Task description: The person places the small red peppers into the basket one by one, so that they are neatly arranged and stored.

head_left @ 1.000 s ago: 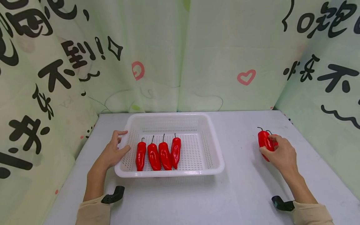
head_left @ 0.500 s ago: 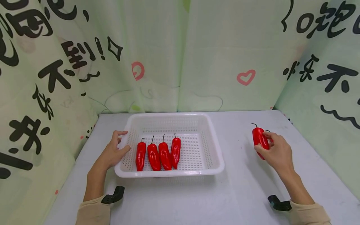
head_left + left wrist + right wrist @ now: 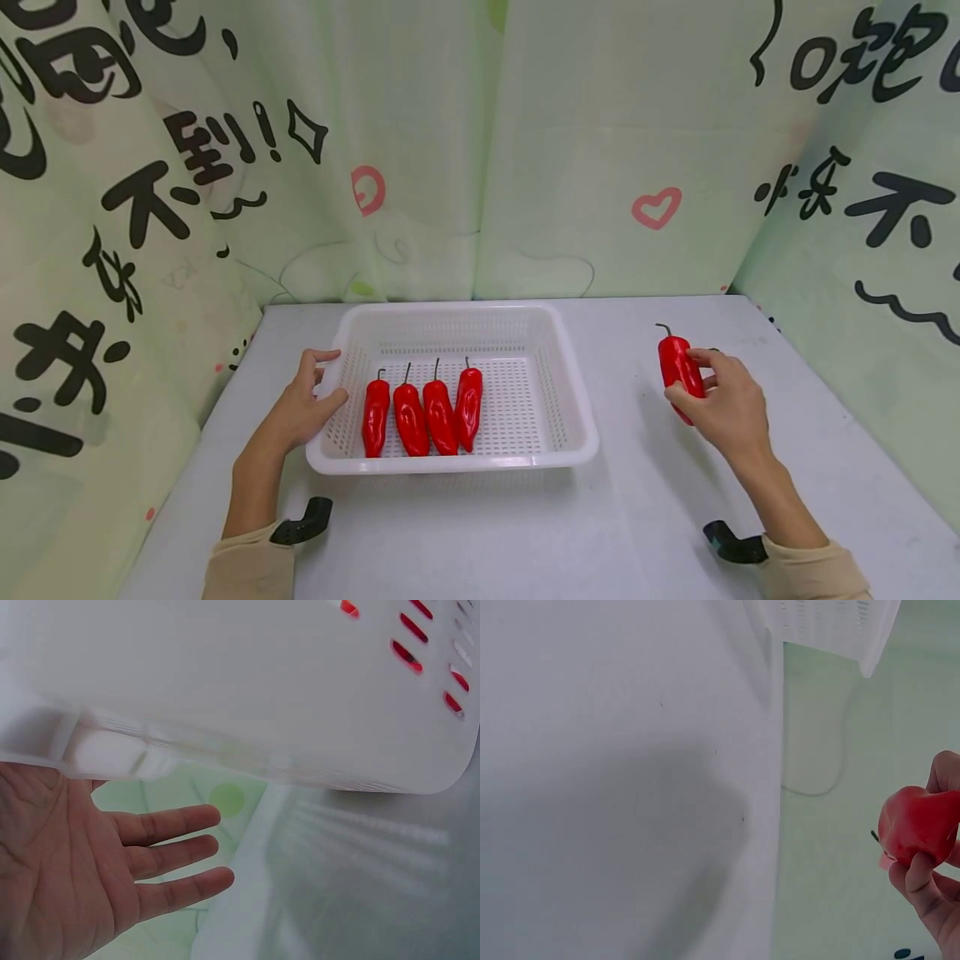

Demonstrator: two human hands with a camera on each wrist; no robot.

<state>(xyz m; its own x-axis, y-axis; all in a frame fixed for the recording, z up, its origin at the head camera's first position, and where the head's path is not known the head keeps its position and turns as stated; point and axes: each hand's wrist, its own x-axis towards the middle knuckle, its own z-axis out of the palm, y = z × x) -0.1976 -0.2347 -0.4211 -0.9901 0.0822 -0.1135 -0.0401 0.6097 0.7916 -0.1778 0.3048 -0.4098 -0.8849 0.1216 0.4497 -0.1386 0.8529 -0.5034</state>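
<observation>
A red chili pepper (image 3: 678, 371) is held upright between the thumb and fingers of my right hand (image 3: 731, 408), at the right side of the table. In the right wrist view this pepper (image 3: 915, 825) shows end on, above the table. A dark stem tip (image 3: 715, 350) peeks out behind the right hand; whatever it belongs to is hidden. My left hand (image 3: 303, 404) holds the left rim of a white perforated plastic basket (image 3: 450, 467) with thumb and index finger. Below the rim its other fingers (image 3: 172, 859) stretch out straight. Several red chili peppers (image 3: 440, 415) lie side by side in the basket.
The white table (image 3: 487, 542) carries the basket left of centre. A printed pale green curtain (image 3: 555, 150) encloses the back and both sides. Black wrist mounts (image 3: 303, 521) stick out at both beige sleeves.
My right hand has moved left with a pepper. A second pepper, seen beside it a second ago, is now hidden except for a stem tip. Left hand and basket have stayed in place.
</observation>
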